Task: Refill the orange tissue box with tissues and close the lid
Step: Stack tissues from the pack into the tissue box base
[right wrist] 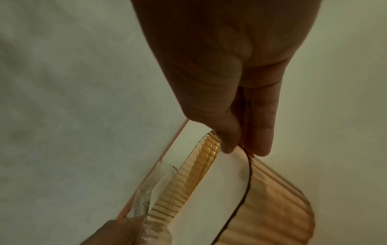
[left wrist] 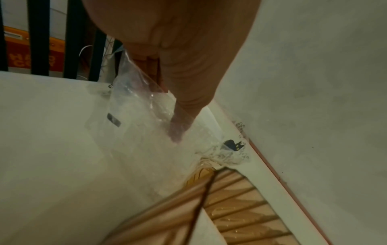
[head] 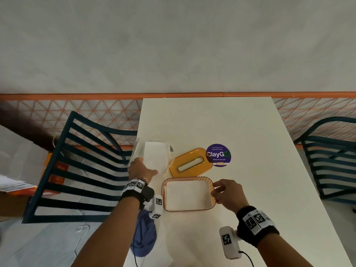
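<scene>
A round purple ClayGo sticker (head: pixel 218 155) lies on the white table (head: pixel 250 132), just beyond the open orange tissue box (head: pixel 167 199); dark slatted chairs (head: pixel 77 160) flank the table against an orange lattice wall panel (head: pixel 77 112). The box's amber slotted lid (head: pixel 190 162) rests between box and sticker. The right hand (head: pixel 227 195) pinches the ribbed, translucent box's right rim, thumb inside. The left hand (head: pixel 139 169), left of the lid, grips the clear-wrapped tissue pack (head: pixel 156 153).
</scene>
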